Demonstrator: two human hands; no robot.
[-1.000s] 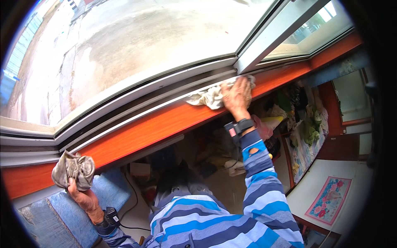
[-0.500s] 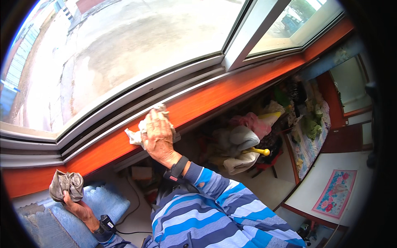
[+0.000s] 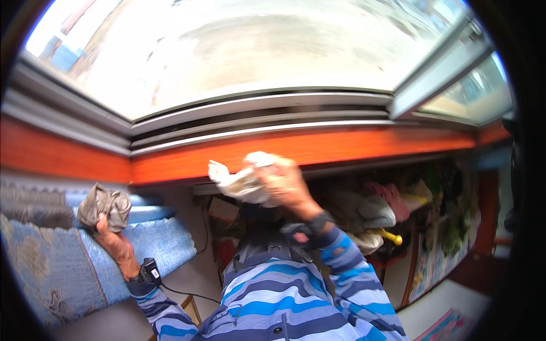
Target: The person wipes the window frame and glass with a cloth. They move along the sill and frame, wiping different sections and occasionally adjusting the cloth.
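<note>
My right hand grips a crumpled white cloth just off the front edge of the orange-red window sill; motion blurs the fingers a little. Part of the cloth hangs loose to the left of the hand. Over at the left, my left hand is closed on a bunched grey-brown cloth, held up above light blue fabric. Both wrists wear dark bands, and a thin cable runs from the left one.
Metal window tracks run behind the sill, below a large pane. Under the sill at right lie piled clothes and a yellow-handled thing. A white surface with a flowered mat stands at the lower right.
My right hand has lifted the white cloth off the sill and drawn it back toward me. The left hand still holds its cloth. The whole view has turned.
</note>
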